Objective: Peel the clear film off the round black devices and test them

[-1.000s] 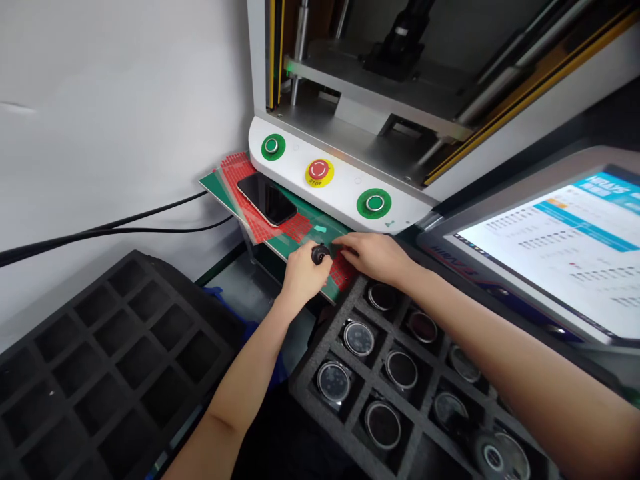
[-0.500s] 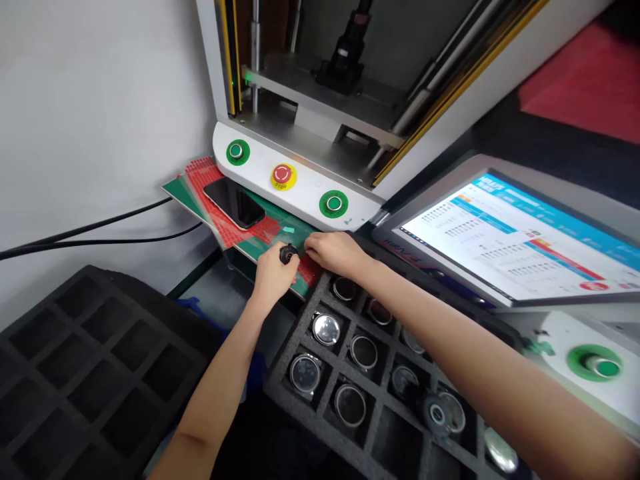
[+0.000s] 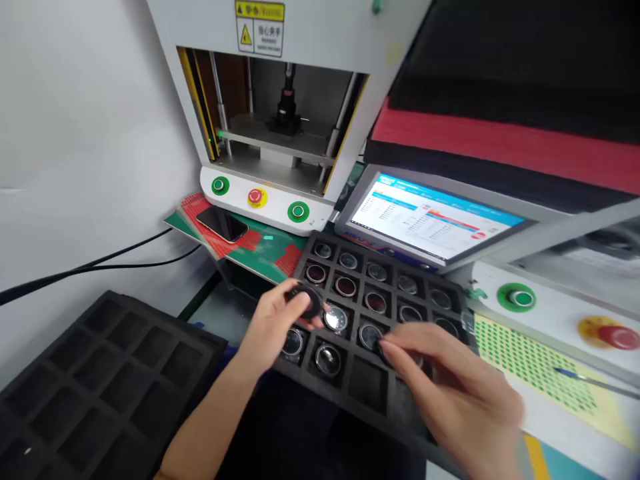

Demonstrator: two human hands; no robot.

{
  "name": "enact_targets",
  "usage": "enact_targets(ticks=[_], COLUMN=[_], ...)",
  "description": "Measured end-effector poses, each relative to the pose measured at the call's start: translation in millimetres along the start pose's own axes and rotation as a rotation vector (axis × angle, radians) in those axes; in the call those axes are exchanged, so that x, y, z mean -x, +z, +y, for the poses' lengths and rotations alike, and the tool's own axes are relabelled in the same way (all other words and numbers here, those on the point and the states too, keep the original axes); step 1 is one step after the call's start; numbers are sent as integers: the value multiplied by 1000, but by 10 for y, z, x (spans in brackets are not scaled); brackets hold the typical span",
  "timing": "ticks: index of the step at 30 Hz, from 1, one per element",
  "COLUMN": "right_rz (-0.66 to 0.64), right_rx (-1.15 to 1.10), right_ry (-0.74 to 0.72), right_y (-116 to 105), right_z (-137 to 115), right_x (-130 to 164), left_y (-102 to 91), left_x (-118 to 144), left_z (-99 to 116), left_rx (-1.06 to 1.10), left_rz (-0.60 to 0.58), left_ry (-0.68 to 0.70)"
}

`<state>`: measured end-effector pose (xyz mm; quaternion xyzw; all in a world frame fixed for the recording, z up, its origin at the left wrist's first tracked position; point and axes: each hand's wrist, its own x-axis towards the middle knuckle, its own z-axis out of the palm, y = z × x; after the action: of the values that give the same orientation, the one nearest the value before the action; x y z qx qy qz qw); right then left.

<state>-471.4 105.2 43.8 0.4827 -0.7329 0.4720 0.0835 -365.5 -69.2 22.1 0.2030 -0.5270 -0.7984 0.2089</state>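
Observation:
My left hand [image 3: 270, 328] is closed round a dark round part [image 3: 311, 301], like a watch case, with the thumb across it. It is held just above the left side of a black foam tray [image 3: 350, 381]. Several round watch-like parts with shiny rims sit in the tray's square pockets, among them a bright one [image 3: 335, 319] beside my left fingertips. My right hand [image 3: 457, 380] hovers over the tray's front right, thumb and forefinger pinched together close to another round part [image 3: 371, 337]. Whatever is between those fingertips is too small or hidden to make out.
Behind the tray stands a press machine [image 3: 270, 153] with a red stop button [image 3: 255, 196]. A screen [image 3: 425, 220] is to its right. A phone [image 3: 223, 223] lies on red sticker sheets [image 3: 287, 259]. Another foam tray [image 3: 90, 373] is at left; a green-dotted sheet [image 3: 540, 367] at right.
My right hand has left the red sticker sheet and come back to the right over the tray. My left hand, still holding the dark part, has moved towards me over the tray. The view has shifted.

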Motion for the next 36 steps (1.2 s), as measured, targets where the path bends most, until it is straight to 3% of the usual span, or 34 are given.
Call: enact_targets(ticks=[4, 7, 11, 22, 29, 33, 36], right_rz=[276, 333, 400, 459, 400, 447, 447], right_rx=[-37, -126, -219, -243, -264, -78, 51], right_ry=[226, 298, 272, 383, 350, 275, 287], right_y=[-190, -174, -202, -373, -423, -414, -373], right_z=[-210, -302, -339, -309, -270, -309, -319], right_x=[489, 676, 739, 801, 855, 871, 892], left_y=[393, 597, 766, 874, 898, 930, 986], left_x=[376, 555, 702, 827, 809, 827, 825], left_z=[-25, -80, -122, -130, -157, -157, -172], left_rx=[14, 16, -51, -429, -394, -412, -294], left_rz=[-177, -267, -346, -400, -400, -403, -330], left_ry=[21, -22, 1, 263, 243, 211, 77])
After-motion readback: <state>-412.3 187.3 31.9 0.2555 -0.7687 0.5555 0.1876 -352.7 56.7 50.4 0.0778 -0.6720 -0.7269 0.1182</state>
